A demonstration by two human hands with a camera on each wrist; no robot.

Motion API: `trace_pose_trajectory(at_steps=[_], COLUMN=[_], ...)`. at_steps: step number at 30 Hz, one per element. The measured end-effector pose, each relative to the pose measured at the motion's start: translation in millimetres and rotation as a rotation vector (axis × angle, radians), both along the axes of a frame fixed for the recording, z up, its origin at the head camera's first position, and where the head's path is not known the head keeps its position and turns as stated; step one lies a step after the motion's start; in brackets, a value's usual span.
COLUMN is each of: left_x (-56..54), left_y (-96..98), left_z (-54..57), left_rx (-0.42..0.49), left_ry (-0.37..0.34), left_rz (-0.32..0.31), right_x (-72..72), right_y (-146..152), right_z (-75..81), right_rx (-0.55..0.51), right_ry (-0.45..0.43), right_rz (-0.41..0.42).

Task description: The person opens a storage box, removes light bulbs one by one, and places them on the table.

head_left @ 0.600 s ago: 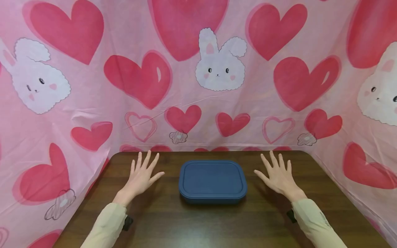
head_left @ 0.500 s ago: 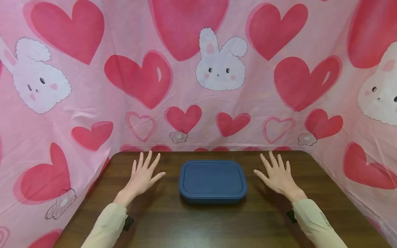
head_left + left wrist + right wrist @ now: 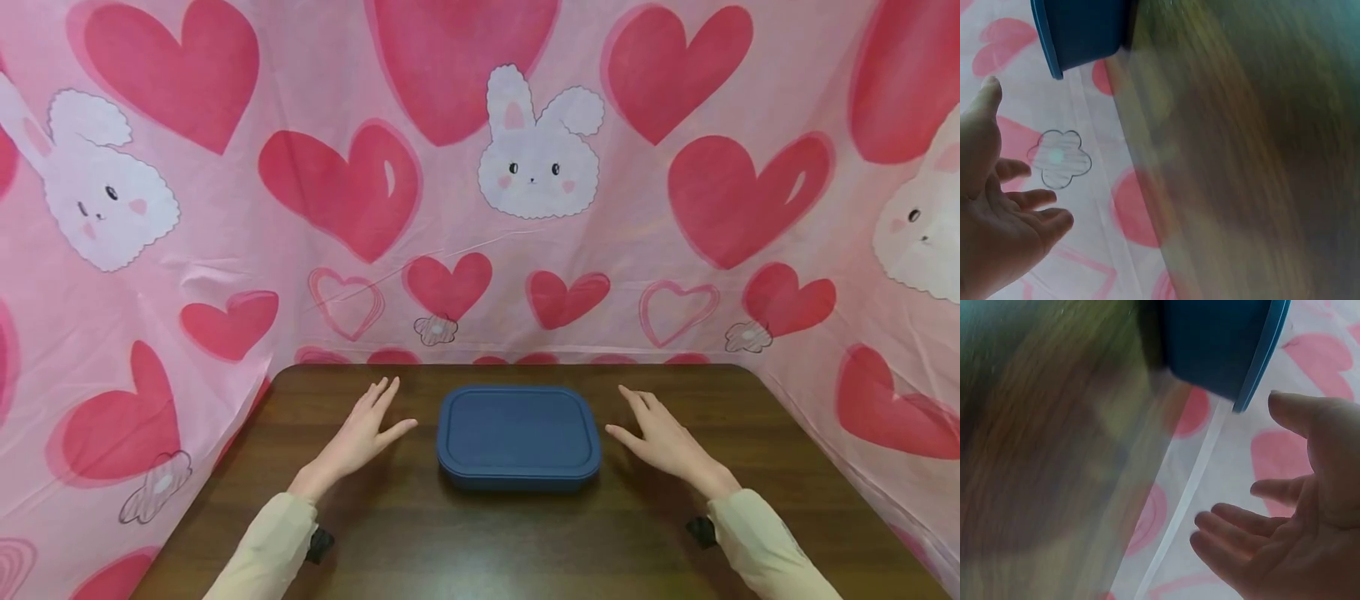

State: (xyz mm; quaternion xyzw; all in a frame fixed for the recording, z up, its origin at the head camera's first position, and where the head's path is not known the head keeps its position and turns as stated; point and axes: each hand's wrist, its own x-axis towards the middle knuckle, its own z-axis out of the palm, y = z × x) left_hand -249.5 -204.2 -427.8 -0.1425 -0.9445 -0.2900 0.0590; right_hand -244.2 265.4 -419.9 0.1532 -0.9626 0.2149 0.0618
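A blue rectangular lidded container (image 3: 519, 433) rests on the brown wooden table (image 3: 480, 542), its lid on. To its left, my left hand (image 3: 358, 439) is held apart from it, thumb spread toward the container and fingers extended. On the other side my right hand (image 3: 663, 437) mirrors this, its thumb close to the container's right edge but not touching. Part of the container's side (image 3: 1085, 28) appears at the top of the left wrist view, beyond the thumb. In the right wrist view the container's wall (image 3: 1216, 344) stands above my fingers. Both hands hold nothing.
A pink cloth (image 3: 450, 225) printed with hearts and rabbit faces hangs behind the table and along both sides. The table's far edge lies just behind the container. Dark wrist straps (image 3: 320, 543) show under the light sleeves (image 3: 266, 542).
Both hands have moved inward toward the container and turned, their palms now facing more toward each other and the fingers less spread. The container stays in place; the head view shifts slightly.
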Motion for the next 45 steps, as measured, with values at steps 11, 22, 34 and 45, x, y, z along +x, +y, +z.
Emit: trace_pose_trajectory(at_steps=[11,22,34,45], left_x=[-1.9,-4.0,-10.6,-10.0], left_y=[14.0,27.3,41.1,51.4], left_z=[-5.1,-0.6,-2.7,-1.6], left_rx=[0.074,0.125,0.316,0.338], left_ry=[-0.010,-0.041,-0.156,-0.164], left_rz=[-0.060,-0.078,-0.076,-0.030], right_x=[10.7,15.1,13.4,13.4], right_y=[-15,-22,-26,-30], right_z=[-2.4,-3.3,-9.4,-8.6], right_rx=[-0.029,-0.097,-0.204,-0.246], right_ry=[0.017,-0.041,-0.123,-0.159], right_rz=[0.046,0.050,0.059,0.041])
